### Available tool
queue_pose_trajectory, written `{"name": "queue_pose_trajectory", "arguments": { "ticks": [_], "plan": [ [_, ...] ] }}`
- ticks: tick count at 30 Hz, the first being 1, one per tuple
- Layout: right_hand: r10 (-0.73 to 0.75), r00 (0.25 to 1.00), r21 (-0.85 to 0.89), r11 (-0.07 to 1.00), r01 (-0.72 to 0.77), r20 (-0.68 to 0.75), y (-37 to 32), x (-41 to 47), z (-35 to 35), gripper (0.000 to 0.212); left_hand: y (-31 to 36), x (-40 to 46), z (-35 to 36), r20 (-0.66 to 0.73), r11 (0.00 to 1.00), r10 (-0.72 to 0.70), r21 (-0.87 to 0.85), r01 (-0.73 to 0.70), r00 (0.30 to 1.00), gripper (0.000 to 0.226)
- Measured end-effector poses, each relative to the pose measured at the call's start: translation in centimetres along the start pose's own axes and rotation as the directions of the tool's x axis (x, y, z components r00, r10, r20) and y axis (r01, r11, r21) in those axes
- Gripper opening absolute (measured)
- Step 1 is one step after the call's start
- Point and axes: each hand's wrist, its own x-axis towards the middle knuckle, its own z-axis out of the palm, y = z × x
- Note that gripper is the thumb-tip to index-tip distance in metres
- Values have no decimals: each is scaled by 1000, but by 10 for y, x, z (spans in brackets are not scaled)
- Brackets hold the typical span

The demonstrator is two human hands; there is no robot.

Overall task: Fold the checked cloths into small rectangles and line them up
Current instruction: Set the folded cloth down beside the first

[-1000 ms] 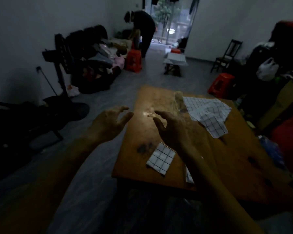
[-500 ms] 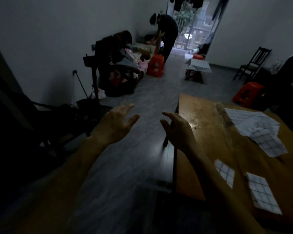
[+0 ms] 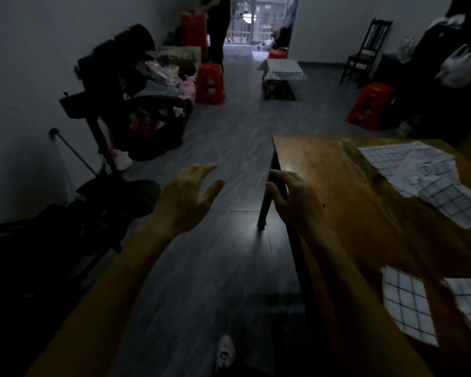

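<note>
Folded cloths: we are seeing two small white rectangles with dark grid lines, the left folded cloth point(image 3: 407, 308) and the right folded cloth point(image 3: 469, 306), lying flat side by side near the bench's near right part (the right one is running off the frame edge).
Loose cloths: a rumpled pile of unfolded checked cloths point(image 3: 422, 178) is lying on the far right part of the bench, same white and grid pattern.
Axis: each folded piece is pointing its long side roughly from far-left to near-right, the two nearly parallel with a narrow strip of wood between them.
Bench: the brown wooden bench point(image 3: 337, 186) is showing its left edge and far left corner; bare wood is lying between pile and folded pair.
Left hand: our left hand point(image 3: 188, 197) is hovering over the dark floor point(image 3: 215, 268), fingers spread and holding nothing.
Right hand: our right hand point(image 3: 294, 197) is curling its fingers over the bench's left edge, gripping it.
</note>
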Motion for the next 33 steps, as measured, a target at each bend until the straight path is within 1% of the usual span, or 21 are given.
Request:
{"name": "queue_pose_trajectory", "arguments": {
  "ticks": [2,4,8,10,13,16,18,20,22,25,29,33],
  "plan": [
    [68,997,6,998,-68,-23,12,35,11,39,-10,45,5,37,1000,19,-10,-19,999,65],
    [107,994,22,994,-107,-16,23,70,22,38,-19,83,6,67,999,40,-5,-40,997,65],
    [118,993,37,992,-117,-17,38,144,44,40,-44,155,9,72,996,84,36,-87,994,65],
    [120,993,22,993,-120,-5,42,174,57,41,-64,187,16,104,993,96,57,-102,990,64],
    [114,993,-59,992,-114,3,50,217,78,48,-102,240,29,154,993,95,57,-104,984,69],
    [141,990,-125,982,-139,8,64,261,104,44,-135,296,42,146,991,119,41,-126,982,67],
    [163,986,-159,974,-164,-17,73,292,121,41,-153,334,48,136,988,148,15,-151,980,61],
    [193,980,-185,962,-200,-51,79,324,136,39,-172,373,51,136,984,178,-47,-173,975,58],
    [250,964,-192,945,-264,-94,78,356,148,38,-192,415,55,162,968,240,-117,-223,957,59],
    [319,934,-199,917,-347,-158,71,402,162,37,-217,478,61,228,943,329,-126,-307,916,58],
    [378,897,-210,881,-424,-227,71,458,170,36,-231,553,71,288,904,424,-192,-382,859,57],
    [441,852,-207,839,-503,-283,92,504,181,36,-243,616,96,333,864,501,-245,-440,799,57]
  ]
}}
